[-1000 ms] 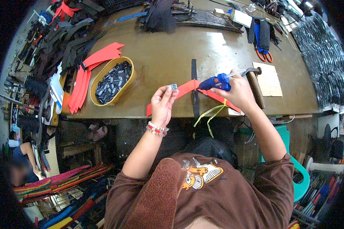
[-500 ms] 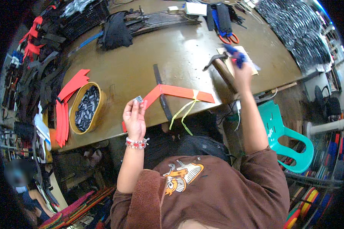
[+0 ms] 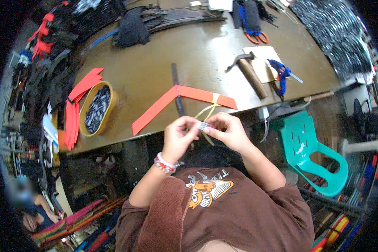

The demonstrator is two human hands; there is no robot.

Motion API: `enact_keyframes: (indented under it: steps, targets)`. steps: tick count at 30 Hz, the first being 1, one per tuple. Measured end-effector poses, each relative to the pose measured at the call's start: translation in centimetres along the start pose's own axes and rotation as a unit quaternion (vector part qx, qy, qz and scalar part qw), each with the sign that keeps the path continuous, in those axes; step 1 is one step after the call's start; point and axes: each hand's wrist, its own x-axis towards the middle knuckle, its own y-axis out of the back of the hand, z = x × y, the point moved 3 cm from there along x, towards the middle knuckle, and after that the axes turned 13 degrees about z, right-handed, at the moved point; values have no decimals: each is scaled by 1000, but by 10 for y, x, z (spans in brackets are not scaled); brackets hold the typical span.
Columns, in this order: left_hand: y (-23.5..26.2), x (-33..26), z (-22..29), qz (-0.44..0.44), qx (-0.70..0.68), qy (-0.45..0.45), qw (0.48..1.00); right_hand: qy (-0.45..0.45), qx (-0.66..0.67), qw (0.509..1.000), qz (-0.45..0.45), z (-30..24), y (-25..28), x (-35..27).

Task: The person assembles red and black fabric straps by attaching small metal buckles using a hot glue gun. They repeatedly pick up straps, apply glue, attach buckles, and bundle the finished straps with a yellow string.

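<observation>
My left hand (image 3: 178, 136) and my right hand (image 3: 230, 131) meet above the table's front edge. Their fingertips pinch a small silver-grey piece (image 3: 203, 125), perhaps a metal clip; its exact kind is too small to tell. Just beyond them lies a bent bundle of flat red straps (image 3: 154, 111), tied near its right end with a yellow-green string (image 3: 215, 99) whose tails hang behind my fingers. A dark strip (image 3: 174, 75) passes under the bundle's bend. Right of it, a blue glue gun (image 3: 280, 73) and a wooden-handled hammer (image 3: 252, 77) rest by a pale board (image 3: 262, 56).
At the left stand a yellow oval tub (image 3: 110, 110) of small dark pieces and more red straps (image 3: 72, 122). Orange-handled scissors (image 3: 257, 38) and black bundles (image 3: 131, 29) lie farther back. A green plastic chair (image 3: 300, 136) is at the right; another person (image 3: 40, 208) is at lower left.
My right hand has let go of the blue glue gun, which now lies by the board, and has come back to my left hand. My left hand has moved right with the small piece.
</observation>
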Motion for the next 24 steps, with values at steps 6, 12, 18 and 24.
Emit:
enact_keyframes:
  steps: [6,12,18,24]
  targets:
    - [24,26,22,-15,146,6,989,-70,-54,988,-130,-13,-21,59]
    - [51,88,38,34,409,-243,879,-71,-186,974,-105,-6,-42,153]
    - [56,93,21,-4,458,-321,829,-74,-249,954,-150,16,-49,171]
    - [46,97,23,-36,524,-354,774,87,-409,906,-64,-6,-60,154]
